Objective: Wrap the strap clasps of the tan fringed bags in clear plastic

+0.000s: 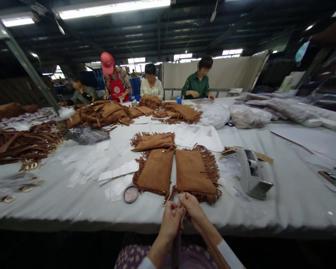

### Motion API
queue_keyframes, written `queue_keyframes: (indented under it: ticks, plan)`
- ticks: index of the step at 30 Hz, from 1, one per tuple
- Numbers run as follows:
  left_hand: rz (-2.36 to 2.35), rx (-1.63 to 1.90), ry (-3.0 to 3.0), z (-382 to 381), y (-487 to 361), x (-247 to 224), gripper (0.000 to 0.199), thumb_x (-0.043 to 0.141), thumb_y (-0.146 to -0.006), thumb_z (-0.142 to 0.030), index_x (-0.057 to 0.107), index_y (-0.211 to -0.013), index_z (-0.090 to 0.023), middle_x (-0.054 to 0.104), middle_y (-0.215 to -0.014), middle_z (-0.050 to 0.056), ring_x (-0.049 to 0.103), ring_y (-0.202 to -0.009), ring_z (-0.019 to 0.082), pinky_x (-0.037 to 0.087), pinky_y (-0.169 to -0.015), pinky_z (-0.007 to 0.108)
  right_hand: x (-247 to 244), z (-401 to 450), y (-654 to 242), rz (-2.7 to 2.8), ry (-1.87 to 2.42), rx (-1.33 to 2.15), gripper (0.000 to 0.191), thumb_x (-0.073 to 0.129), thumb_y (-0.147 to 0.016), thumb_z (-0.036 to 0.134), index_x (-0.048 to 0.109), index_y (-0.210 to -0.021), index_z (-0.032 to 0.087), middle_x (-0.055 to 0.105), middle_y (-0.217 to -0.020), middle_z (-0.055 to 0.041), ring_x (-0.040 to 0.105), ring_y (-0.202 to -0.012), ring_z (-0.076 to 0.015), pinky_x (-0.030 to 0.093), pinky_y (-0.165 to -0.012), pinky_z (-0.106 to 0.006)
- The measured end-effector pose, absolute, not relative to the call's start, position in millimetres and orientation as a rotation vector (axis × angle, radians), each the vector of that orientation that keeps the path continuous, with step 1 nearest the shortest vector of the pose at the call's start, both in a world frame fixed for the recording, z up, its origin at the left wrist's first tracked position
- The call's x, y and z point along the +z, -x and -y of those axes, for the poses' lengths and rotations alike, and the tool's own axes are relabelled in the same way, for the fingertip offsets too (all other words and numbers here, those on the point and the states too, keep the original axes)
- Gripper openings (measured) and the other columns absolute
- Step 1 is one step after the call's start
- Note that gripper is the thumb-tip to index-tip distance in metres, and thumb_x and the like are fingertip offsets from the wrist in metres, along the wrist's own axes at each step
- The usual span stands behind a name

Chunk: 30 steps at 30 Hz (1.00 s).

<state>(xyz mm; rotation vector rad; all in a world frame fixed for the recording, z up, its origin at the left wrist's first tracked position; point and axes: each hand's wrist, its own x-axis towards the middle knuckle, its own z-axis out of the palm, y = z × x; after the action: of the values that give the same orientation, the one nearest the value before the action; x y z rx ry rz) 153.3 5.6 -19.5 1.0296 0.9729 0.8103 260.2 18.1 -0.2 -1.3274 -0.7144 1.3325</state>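
My left hand (170,220) and my right hand (192,206) are close together at the table's near edge, fingers pinched. Between them they hold a narrow strap (176,248) that hangs down toward my lap. Its upper end looks pale and rounded, perhaps wrapped; the fingers hide much of it. Just beyond my hands lie two brown fringed suede bags (156,171), side by side, with a third fringed piece (154,142) behind the left one. A dark tassel or zip pull lies near my fingertips. Left of the bags sits a small round dish (130,194) with pinkish contents.
A grey tape dispenser (252,173) stands at right. White paper strips (119,173) lie at left, and brown straps with gold-coloured buckles (25,147) are heaped farther left. More brown bags (106,112) and plastic-wrapped packs (250,116) lie at the back. Several co-workers stand or sit across the table.
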Motion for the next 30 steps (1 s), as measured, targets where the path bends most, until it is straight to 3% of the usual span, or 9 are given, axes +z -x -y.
queue_keyframes:
  ticks: [4,9,13,17,20,23,27,30]
  plan:
    - [-1.141,0.84,-1.527,-21,-137,-1,0.031,0.04,-0.088,-0.049,0.051,-0.084,-0.02,0.06,-0.072,0.002,0.056,-0.066,0.014,0.043,-0.062,0.026,-4,-28,-276,0.942,1.462,1.13,0.041,0.066,-0.063,0.055,0.048,-0.057,0.019,0.04,-0.043,0.0073,0.033,-0.042,-0.0072,0.026,-0.041,-0.021]
    - [-1.504,0.779,-2.115,-44,-140,7,0.027,0.048,-0.086,-0.032,0.057,-0.107,-0.018,0.058,-0.1,0.011,0.054,-0.097,0.024,0.042,-0.082,0.035,-5,-32,-290,1.268,1.574,0.922,0.038,0.052,-0.074,0.054,0.052,-0.06,0.019,0.05,-0.054,0.0025,0.043,-0.053,-0.0118,0.031,-0.049,-0.024]
    - [-1.608,0.638,-2.248,-47,-148,3,0.027,0.035,-0.09,-0.023,0.062,-0.089,-0.017,0.058,-0.096,0.012,0.055,-0.094,0.024,0.041,-0.08,0.034,3,-20,-296,1.504,1.84,0.53,0.033,0.048,-0.079,0.045,0.053,-0.059,0.019,0.057,-0.057,-0.0019,0.049,-0.057,-0.0155,0.034,-0.057,-0.027]
    - [-1.474,0.719,-1.949,-45,-139,-2,0.034,0.031,-0.093,-0.035,0.059,-0.081,-0.019,0.061,-0.075,0.007,0.057,-0.075,0.019,0.04,-0.07,0.03,19,3,-292,1.474,1.908,0.282,0.036,0.047,-0.081,0.05,0.064,-0.073,0.019,0.065,-0.074,-0.0077,0.058,-0.071,-0.0214,0.038,-0.065,-0.03]
    - [-1.284,0.762,-1.474,-43,-135,-6,0.04,0.033,-0.09,-0.044,0.058,-0.073,-0.018,0.053,-0.054,0.0,0.05,-0.054,0.014,0.037,-0.057,0.026,22,12,-277,1.341,1.83,0.544,0.048,0.039,-0.083,0.057,0.061,-0.063,0.019,0.059,-0.058,-0.0048,0.055,-0.06,-0.0189,0.037,-0.057,-0.028]
    - [-1.181,0.784,-1.147,-39,-136,-5,0.041,0.042,-0.082,-0.051,0.061,-0.078,-0.015,0.057,-0.056,-0.001,0.042,-0.044,0.01,0.034,-0.048,0.024,13,9,-257,1.151,1.692,1.04,0.052,0.041,-0.077,0.065,0.05,-0.053,0.02,0.043,-0.042,0.0017,0.039,-0.039,-0.0118,0.029,-0.042,-0.026]
    - [-1.163,0.885,-1.179,-26,-139,7,0.03,0.055,-0.075,-0.041,0.067,-0.072,-0.014,0.061,-0.058,0.0,0.048,-0.05,0.011,0.037,-0.051,0.023,4,-5,-241,0.791,1.562,1.337,0.048,0.053,-0.067,0.068,0.05,-0.059,0.021,0.028,-0.04,0.0099,0.019,-0.034,-0.0057,0.019,-0.035,-0.022]
    - [-1.136,0.965,-1.421,-12,-140,16,0.023,0.052,-0.078,-0.029,0.071,-0.071,-0.017,0.065,-0.061,0.0,0.055,-0.059,0.013,0.039,-0.058,0.024,3,-13,-244,0.765,1.601,1.318,0.046,0.058,-0.06,0.065,0.05,-0.056,0.021,0.026,-0.039,0.0105,0.02,-0.035,-0.0062,0.018,-0.035,-0.022]
